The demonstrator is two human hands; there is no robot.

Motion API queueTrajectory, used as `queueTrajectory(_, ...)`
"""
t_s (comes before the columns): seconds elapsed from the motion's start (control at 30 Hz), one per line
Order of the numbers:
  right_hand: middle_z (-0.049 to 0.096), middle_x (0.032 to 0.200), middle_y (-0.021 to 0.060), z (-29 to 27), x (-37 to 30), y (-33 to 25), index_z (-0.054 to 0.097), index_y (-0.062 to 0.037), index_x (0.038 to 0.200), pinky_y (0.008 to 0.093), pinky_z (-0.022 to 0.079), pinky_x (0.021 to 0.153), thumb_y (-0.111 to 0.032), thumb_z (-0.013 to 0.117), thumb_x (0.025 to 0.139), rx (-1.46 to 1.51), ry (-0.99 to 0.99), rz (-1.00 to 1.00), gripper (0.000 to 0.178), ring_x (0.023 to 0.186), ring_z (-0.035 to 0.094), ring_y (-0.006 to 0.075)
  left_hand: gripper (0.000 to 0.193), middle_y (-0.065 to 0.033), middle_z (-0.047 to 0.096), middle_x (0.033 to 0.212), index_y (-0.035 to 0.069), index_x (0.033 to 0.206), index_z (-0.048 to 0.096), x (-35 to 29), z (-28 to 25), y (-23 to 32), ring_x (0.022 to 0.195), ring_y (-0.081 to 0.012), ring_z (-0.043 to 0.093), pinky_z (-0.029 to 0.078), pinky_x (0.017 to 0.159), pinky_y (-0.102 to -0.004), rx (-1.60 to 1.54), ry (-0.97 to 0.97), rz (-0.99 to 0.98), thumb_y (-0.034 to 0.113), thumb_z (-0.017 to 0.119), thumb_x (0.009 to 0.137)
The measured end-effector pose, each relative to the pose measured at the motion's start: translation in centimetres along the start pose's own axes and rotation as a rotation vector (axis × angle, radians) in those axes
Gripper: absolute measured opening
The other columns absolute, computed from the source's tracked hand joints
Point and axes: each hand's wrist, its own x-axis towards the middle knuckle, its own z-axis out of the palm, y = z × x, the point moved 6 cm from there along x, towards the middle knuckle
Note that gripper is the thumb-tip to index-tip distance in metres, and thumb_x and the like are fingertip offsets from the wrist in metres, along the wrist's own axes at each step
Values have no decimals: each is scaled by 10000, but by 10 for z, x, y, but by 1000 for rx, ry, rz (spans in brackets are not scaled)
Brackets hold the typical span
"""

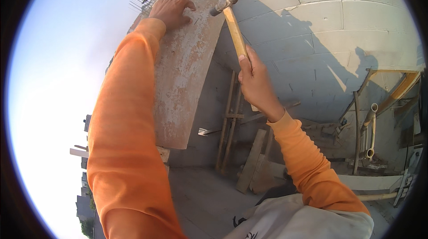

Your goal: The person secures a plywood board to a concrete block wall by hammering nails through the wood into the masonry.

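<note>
A: We have the left hand (171,9) spread flat on the weathered board (187,69), bracing it upright against the block wall (339,24). A small nail (196,21) stands just beside the fingers.

B: The right hand (255,83) is closed around the hammer (231,20), its head raised near the nail. We judge we're mid-nailing; the next blow needs a square hit clear of those fingers.

We are looking at a block wall (330,29) catching sunlight. Below it, wooden poles (228,118) are leaning against its base, loose planks (252,161) are lying beside them, and pale pipes (372,127) are standing to its right.
</note>
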Motion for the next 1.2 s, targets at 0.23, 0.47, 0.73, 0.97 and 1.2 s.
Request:
queueTrajectory(0.23,485,739,66,-6,-16,-22,410,75,1479,327,463,596,-268,428,1097,88,-35,65,514,621,509,140,987,-201,708,1191,-68,1156,708,-18,-10,-52,1177,-331,642,508,994,-420,13,-355,-517,749,815,614)
queueTrajectory(0.47,488,711,77,-7,-26,-25,426,54,1468,338,457,583,-243,421,1094,22,-62,14,478,612,516,145,855,-207,727,1134,-70,1193,703,-43,1,-40,1055,-331,696,520,939,-412,-269,-519,-489,583,869,666)
queueTrajectory(0.73,512,665,87,-1,-30,-20,397,82,1482,339,453,566,-226,442,1091,-17,-25,29,499,571,537,152,948,-255,671,1262,-125,1269,617,-42,-4,-37,1185,-356,652,492,1017,-418,-240,-467,-489,579,857,682)
queueTrajectory(0.97,533,712,87,-2,-8,-34,387,83,1487,334,458,566,-223,444,1097,54,36,-107,499,596,527,134,975,-295,615,1311,-152,1303,535,-45,-4,-38,1236,-395,606,463,1045,-420,-287,-453,-471,542,856,698)
queueTrajectory(1.2,548,750,101,-8,0,-47,366,102,1482,347,474,576,-226,443,1098,71,131,-118,511,616,547,156,954,-285,616,1316,-130,1298,551,-48,-14,-35,1246,-385,599,462,1037,-411,-219,-476,-488,541,852,692)
